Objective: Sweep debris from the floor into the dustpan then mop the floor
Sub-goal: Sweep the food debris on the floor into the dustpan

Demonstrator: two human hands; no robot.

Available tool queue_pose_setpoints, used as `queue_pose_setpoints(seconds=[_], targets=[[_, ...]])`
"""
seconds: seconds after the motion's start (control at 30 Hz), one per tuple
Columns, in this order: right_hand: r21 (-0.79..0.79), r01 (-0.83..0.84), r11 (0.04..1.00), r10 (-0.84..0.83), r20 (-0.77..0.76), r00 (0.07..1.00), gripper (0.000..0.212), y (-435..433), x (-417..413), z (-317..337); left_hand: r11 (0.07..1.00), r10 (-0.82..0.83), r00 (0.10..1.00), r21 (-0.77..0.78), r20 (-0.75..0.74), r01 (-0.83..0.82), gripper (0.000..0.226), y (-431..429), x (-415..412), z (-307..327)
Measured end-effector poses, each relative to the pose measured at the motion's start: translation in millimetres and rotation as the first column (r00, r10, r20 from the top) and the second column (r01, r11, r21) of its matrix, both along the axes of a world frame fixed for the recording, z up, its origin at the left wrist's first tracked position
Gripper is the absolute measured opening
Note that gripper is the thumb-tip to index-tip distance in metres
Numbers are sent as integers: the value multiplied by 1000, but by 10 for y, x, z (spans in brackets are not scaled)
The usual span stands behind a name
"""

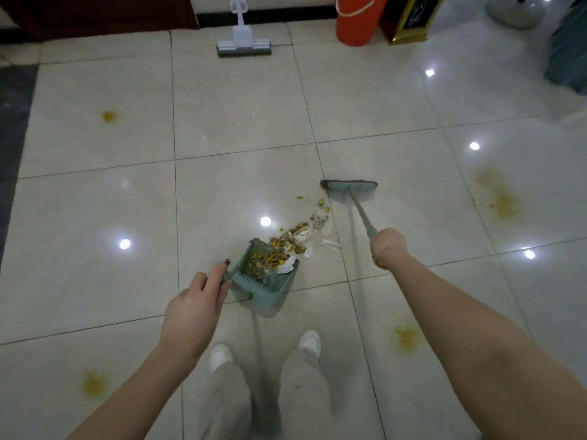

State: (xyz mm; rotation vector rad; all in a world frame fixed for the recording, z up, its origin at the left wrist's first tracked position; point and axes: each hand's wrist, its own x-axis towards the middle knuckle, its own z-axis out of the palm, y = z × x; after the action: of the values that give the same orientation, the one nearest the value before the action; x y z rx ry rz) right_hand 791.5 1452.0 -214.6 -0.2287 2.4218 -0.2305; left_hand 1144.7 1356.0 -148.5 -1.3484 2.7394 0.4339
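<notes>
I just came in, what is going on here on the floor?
A person is sweeping. The left hand holds the green dustpan by its handle, and the right hand grips the broom, whose head rests on the tiles beyond the debris. Some debris is already in the dustpan; the rest lies in a trail between its mouth and the broom. Yellow stains mark the floor. The mop stands untouched by the far wall, with an orange bucket further right.
</notes>
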Motion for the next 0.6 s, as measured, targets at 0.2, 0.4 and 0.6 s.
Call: queue_pose_setpoints(seconds=[0.2, 0.4, 0.6], targets=[[-28, 19, 999, -15, 142, 990, 11, 9, 57, -310, 998, -16, 999, -67, -40, 13, 65, -30, -111, 18], [-3, -40, 999, 39, 271, 962, 16, 445, 697, -248, 999, -28, 999, -42, -24, 27, 51, -5, -141, 55], [102, -189, 977, 150, 301, 942, 15, 812, 1656, 63, 1000, 2, 1000, 18, 13, -2, 39, 157, 83, 42]])
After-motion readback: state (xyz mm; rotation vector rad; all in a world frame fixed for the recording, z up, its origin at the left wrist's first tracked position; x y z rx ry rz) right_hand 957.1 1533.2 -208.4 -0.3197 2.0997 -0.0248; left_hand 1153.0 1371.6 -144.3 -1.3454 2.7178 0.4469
